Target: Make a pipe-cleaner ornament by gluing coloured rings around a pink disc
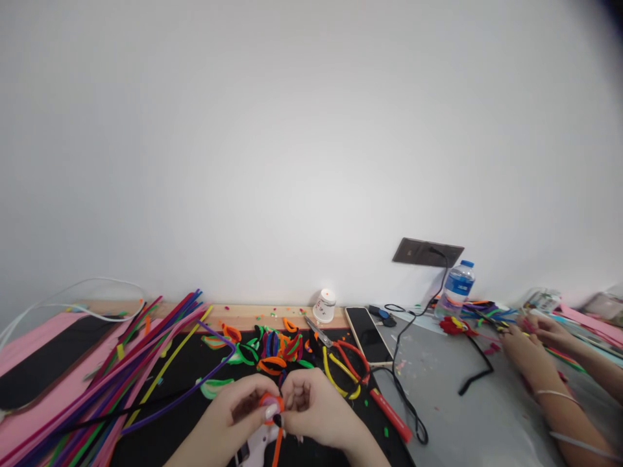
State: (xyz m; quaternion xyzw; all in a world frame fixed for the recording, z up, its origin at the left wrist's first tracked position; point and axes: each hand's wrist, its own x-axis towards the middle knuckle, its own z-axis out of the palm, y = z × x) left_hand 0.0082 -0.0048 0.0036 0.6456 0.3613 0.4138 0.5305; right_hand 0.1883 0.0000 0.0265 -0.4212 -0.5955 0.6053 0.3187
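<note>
Close to the front edge, my left hand (238, 408) and my right hand (318, 412) meet at the fingertips. Both pinch an orange pipe cleaner (277, 449), bent into a loop with purple inside; its loose end hangs down between the hands. Fingers partly cover the loop. Under the hands lies a pale plastic object (256, 446), mostly hidden. Just beyond them, several leaf-shaped pipe cleaner loops (272, 365) in orange, green and purple are spread over the black mat (195, 363). Scissors (343, 366) with red and yellow handles rest right of these.
Long pipe cleaners (146, 376) pile up at the left. A paper cup (324, 306), a phone (368, 334), a red-handled tool (390, 415) and a black cable (402, 363) lie rightward. A water bottle (456, 288) stands by the wall. Another person's hands (528, 350) work at far right.
</note>
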